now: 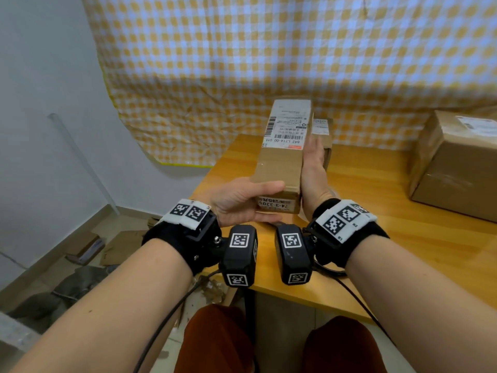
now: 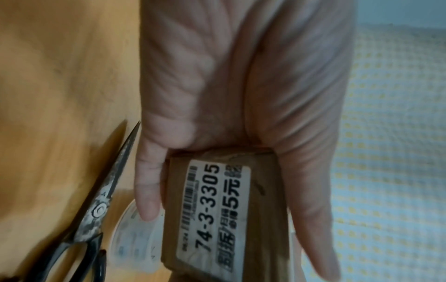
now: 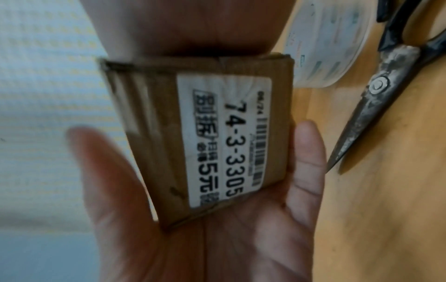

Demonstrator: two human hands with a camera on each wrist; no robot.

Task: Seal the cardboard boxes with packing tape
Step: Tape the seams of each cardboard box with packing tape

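1. Your left hand (image 1: 242,200) cups the near end of the long narrow box (image 1: 282,157), thumb on top, fingers underneath. Your right hand (image 1: 314,170) lies flat along its right side, fingers straight, steadying it.
2. You hold the box lifted above the tabletop (image 1: 376,224), its far end tilted up and its label uppermost.
3. Tape roll (image 3: 337,42) and scissors (image 3: 376,99) lie on the tabletop just beside the box's near end; neither is in hand.
4. Two other boxes: a small one (image 1: 322,135) behind your right hand, a big one (image 1: 454,168) far right.
5. Judged step: positioning or checking this box before taping. Next move likely needs it set down, seam up, and one hand freed for the tape.
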